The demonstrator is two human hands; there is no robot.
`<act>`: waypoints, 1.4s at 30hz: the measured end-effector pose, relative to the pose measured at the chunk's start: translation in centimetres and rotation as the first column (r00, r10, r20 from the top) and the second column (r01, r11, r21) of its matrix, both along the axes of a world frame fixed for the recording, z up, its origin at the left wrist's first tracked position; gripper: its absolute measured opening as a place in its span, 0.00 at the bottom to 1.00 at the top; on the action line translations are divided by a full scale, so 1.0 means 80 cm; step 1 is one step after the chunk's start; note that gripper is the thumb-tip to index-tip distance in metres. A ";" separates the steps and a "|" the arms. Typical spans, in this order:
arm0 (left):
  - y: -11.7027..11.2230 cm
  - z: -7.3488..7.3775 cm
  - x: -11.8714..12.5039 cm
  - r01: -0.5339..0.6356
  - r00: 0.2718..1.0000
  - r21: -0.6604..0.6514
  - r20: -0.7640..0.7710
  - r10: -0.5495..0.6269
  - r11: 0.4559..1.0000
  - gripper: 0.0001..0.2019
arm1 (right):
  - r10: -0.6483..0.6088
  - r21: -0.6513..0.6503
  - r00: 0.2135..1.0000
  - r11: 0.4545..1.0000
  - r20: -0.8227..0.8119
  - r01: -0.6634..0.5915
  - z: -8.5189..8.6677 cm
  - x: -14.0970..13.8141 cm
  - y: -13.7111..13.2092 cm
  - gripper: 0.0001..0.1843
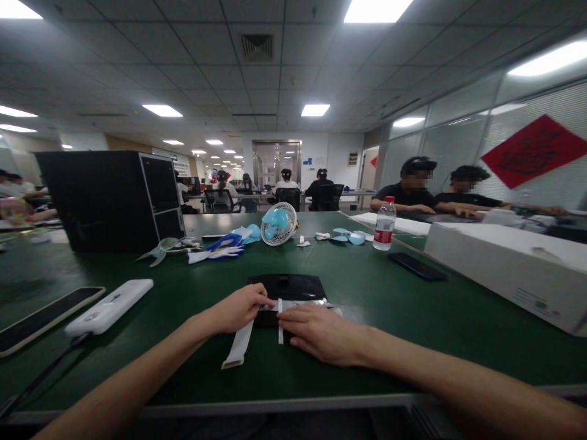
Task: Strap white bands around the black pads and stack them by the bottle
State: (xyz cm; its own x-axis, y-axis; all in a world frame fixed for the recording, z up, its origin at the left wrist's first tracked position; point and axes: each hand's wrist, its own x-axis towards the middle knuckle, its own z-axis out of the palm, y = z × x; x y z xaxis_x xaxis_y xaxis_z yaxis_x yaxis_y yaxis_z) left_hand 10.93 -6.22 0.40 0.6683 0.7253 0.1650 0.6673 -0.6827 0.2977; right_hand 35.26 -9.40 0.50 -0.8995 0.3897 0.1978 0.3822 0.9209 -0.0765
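A flat black panel point(293, 286) lies on the green table in front of me, with a silvery band across its nearer part. Over that band runs a narrow white strip point(280, 333), its lower end hanging past the panel's near edge. From the panel's left side a wide white ribbon cable point(238, 347) comes out toward me. My left hand point(239, 307) is closed, its index fingertip on the silvery band left of the strip; anything inside its curled fingers is hidden. My right hand point(323, 333) lies flat, fingers stretched over the panel's right part, fingertips touching the strip's edge.
Left are a phone point(46, 315), a white power bank point(110, 305) with a cable, and a black computer case point(101, 201). Behind the panel lie gloves point(220, 247), a small fan point(279, 223) and blue blades point(353, 237). Right: a bottle point(384, 225), a dark phone point(417, 266), a white box point(509, 269). People sit beyond.
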 end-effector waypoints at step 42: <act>0.023 0.020 -0.037 -0.291 0.946 0.043 0.164 0.281 0.956 0.15 | -0.347 -0.095 0.937 0.935 -0.050 0.341 0.049 0.026 0.095 0.18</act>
State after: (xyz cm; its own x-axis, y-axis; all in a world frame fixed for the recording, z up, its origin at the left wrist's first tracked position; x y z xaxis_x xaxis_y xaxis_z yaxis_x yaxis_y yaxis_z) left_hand 7.97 -4.38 2.03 0.3967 0.8665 0.3031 0.7869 -0.4910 0.3737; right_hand 37.32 -1.79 4.42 -0.6938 0.6907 0.2040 0.6661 0.7231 -0.1827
